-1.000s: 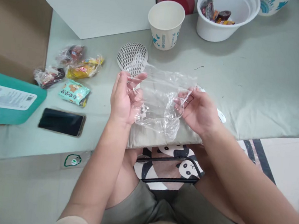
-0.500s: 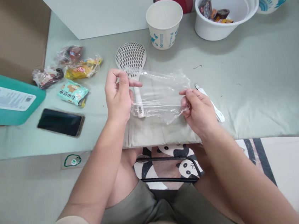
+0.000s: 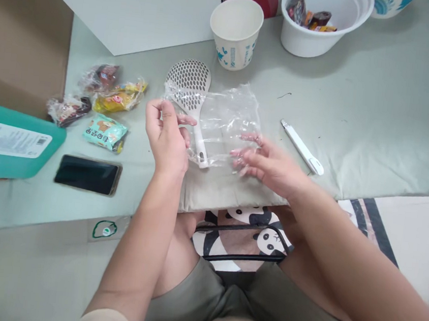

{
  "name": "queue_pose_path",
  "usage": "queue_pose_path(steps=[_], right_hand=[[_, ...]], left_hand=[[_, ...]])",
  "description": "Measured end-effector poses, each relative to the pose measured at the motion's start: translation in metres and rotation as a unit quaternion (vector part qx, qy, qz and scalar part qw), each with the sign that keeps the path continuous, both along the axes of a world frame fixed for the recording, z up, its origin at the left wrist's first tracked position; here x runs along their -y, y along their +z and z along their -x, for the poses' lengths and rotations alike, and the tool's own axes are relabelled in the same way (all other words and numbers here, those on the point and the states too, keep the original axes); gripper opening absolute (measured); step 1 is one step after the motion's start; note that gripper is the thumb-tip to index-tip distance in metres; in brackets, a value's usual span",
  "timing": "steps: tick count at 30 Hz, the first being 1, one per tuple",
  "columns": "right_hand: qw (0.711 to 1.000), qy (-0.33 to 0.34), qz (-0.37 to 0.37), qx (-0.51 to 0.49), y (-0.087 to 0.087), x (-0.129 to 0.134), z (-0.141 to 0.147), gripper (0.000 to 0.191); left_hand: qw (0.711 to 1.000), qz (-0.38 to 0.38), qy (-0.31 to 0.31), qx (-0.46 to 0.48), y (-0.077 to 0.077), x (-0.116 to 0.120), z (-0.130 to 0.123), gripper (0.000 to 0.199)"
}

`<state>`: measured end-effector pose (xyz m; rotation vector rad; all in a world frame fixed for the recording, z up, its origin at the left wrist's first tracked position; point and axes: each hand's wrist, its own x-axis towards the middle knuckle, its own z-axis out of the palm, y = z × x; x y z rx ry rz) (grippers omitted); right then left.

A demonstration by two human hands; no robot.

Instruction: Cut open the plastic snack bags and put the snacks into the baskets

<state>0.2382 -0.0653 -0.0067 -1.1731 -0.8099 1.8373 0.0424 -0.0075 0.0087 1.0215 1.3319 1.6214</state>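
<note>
Pinched between the thumb and fingers of my left hand [image 3: 169,133] is the left edge of a clear plastic bag [image 3: 230,113], which hangs wrinkled above the table. My right hand [image 3: 266,161] is at the bag's lower right, its fingers spread and touching the film. Shiny plastic shows over some fingertips; whether they are inside the bag or behind it, I cannot tell. Under the bag lies a skimmer [image 3: 188,78] with a perforated round head and white handle, seen partly through the film. A white utility knife [image 3: 302,147] rests right of my right hand.
A paper cup [image 3: 235,35] and a white tub [image 3: 307,40] with wrapped snacks stand at the back. Left are several wrapped snacks [image 3: 115,100], a phone [image 3: 87,174] and a teal container [image 3: 49,148]. A white board [image 3: 138,9] and cardboard box [image 3: 32,34] border the table.
My right hand has let go of the bag's right edge, spread its fingers and moved slightly left. The bag has shifted left and up, uncovering the knife's tip. My left hand has moved slightly left.
</note>
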Motion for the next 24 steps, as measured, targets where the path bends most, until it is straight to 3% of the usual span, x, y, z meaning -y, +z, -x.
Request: queue_pose_path(steps=[2, 5, 8, 12, 14, 17, 21, 24], right_hand=[[0.998, 0.061, 0.016, 0.011, 0.002, 0.001, -0.002, 0.049], [0.998, 0.053, 0.023, 0.026, 0.007, 0.001, -0.009, 0.035], [0.998, 0.042, 0.034, 0.016, 0.008, 0.0, -0.014, 0.034], [0.997, -0.034, 0.048, -0.045, 0.005, -0.004, -0.01, 0.029], [0.997, -0.036, 0.044, -0.053, 0.004, -0.006, -0.008, 0.031], [0.998, -0.056, -0.008, -0.007, 0.003, -0.008, -0.007, 0.024], [0.974, -0.191, -0.092, 0.082, 0.002, -0.01, -0.011, 0.008], [0.971, -0.187, -0.091, 0.116, 0.004, -0.01, -0.014, 0.015]], left_hand=[[1.0, 0.002, 0.013, -0.006, 0.001, -0.001, 0.003, 0.031], [0.998, 0.033, 0.037, -0.034, 0.004, -0.003, 0.009, 0.029], [0.997, 0.062, 0.031, -0.027, 0.009, -0.002, 0.012, 0.028], [0.994, 0.103, -0.029, -0.011, 0.015, 0.002, 0.008, 0.047], [0.99, 0.123, -0.062, -0.02, 0.017, 0.003, 0.008, 0.049], [0.989, 0.119, -0.082, -0.017, 0.014, 0.002, 0.01, 0.045], [0.992, 0.095, -0.083, -0.017, 0.007, -0.001, 0.017, 0.04], [0.983, 0.127, -0.132, -0.005, 0.007, -0.001, 0.02, 0.04]])
